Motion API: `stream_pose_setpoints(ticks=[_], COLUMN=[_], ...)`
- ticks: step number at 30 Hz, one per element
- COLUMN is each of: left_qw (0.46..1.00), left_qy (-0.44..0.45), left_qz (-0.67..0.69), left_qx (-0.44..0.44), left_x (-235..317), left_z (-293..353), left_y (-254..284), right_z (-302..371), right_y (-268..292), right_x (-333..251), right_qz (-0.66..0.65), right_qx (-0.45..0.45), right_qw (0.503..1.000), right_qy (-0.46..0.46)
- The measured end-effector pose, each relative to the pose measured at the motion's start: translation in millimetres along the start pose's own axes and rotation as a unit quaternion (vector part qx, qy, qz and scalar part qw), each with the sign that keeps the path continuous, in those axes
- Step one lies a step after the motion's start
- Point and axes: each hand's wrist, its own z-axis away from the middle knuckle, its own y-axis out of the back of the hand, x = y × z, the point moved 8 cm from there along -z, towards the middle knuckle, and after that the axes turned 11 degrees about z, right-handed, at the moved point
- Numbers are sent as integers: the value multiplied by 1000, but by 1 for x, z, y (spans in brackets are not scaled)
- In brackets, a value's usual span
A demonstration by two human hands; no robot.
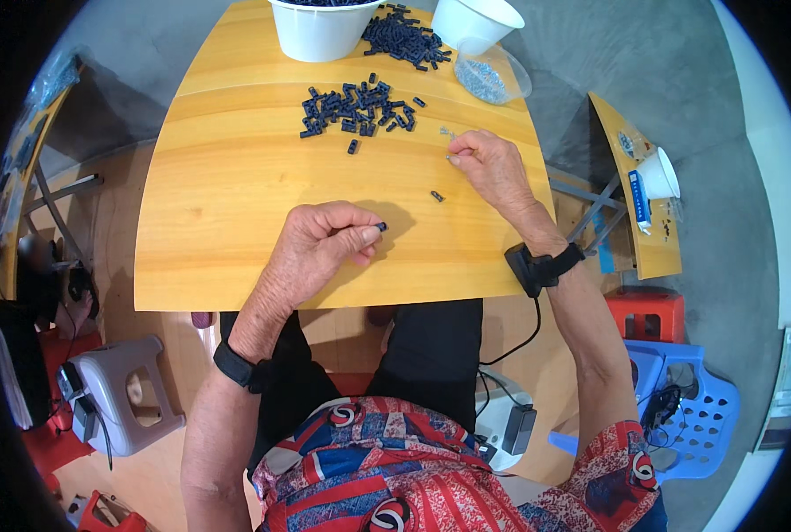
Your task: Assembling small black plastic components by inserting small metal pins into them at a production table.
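Nearest is the person's short-sleeved shirt printed in red, blue and white (360, 443), above black trousers (422, 346) that reach under the table edge. A black wrist strap (236, 368) circles the left wrist; a second black strap with a small box (527, 270) circles the right, and a thin black cable (536, 332) runs down from it.

Over the near half of the yellow wood-grain tabletop (227, 239), the left hand (320, 248) pinches a small, dark navy plastic block (381, 227) between thumb and forefinger, with one end showing. A little farther off and to the right lies a single dark block with metallic glints (437, 196), touched by neither hand. Beyond it, the right hand (491, 168) has thumb and forefinger pressed together on a tiny silvery bit (450, 158), too small to make out in detail. Just past those fingertips lie a few loose silvery bits (446, 132).

Farther up the table, one lone dark block (353, 146) sits just short of a loose scatter of dark oblong blocks (351, 111). Behind that, a denser heap of similar blocks (404, 40) lies between a white round plastic tub filled with dark blocks (316, 43) and another white plastic tub (475, 25). A shallow clear plastic dish (523, 78) holding small silvery pieces (481, 82) stands near the second tub.
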Motion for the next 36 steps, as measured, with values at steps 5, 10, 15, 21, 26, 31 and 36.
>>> stream_pose_setpoints(ticks=[5, 10, 15, 21, 26, 31, 36], left_qw=[1000, 1000, 1000, 1000, 1000, 1000, 999], left_qy=[7, -5, 0, -14, -15, -22, -26], left_qz=[3, 28, 5, 8, -5, 10, 2], left_qx=[9, 2, -2, -10, -12, -20, -20], left_x=[-1, -2, -1, 2, 1, 1, 2], left_z=[0, 0, 0, 1, 1, 1, 2], left_y=[-1, 1, 0, -1, -1, -1, -1], right_z=[2, 22, 44, 46, 48, 50, 51], right_y=[-1, -13, -7, 6, 10, 15, 12], right_x=[-7, -14, -51, -76, -84, -93, -94], right_qz=[42, -287, -506, -541, -519, -438, -439], right_qx=[1, -157, -173, -162, -148, -140, -126], right_qw=[999, 924, 820, 811, 834, 884, 886], right_qy=[26, -197, -202, -154, -115, -84, -81])
